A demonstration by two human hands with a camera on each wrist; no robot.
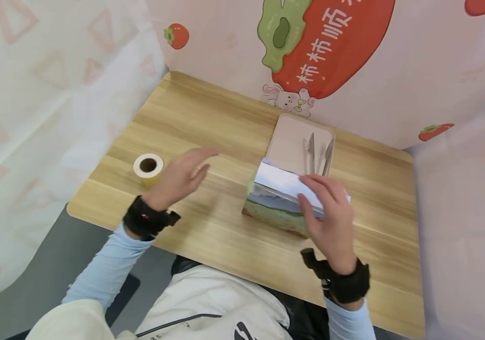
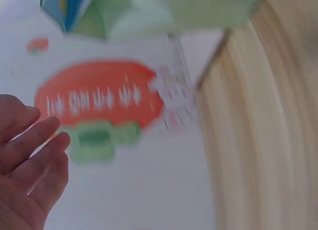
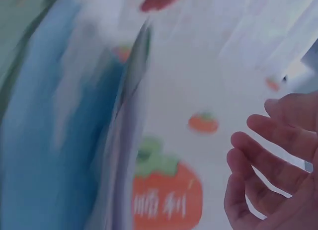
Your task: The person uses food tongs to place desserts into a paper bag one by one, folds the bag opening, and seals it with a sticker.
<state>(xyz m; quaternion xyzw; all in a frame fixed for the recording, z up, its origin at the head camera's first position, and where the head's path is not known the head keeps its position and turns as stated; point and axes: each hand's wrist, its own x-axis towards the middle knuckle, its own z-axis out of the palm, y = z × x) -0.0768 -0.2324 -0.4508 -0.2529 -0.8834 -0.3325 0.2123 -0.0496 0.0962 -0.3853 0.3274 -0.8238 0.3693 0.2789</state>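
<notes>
A printed paper package, blue above and green below like a landscape, stands on the right half of the table with a pale top panel. Over its right end my right hand hovers with loosely bent fingers; in the right wrist view a gap shows between those fingers and the package's blue side. My left hand hangs in the air left of the package, fingers loosely extended and holding nothing. In the left wrist view the package's green side runs along the top, away from the fingers.
Left of my left hand stands a tape roll, white on top and yellow on the side. Behind the package lies a pale tray with a metal knife and another metal utensil. Printed curtains border the wooden table.
</notes>
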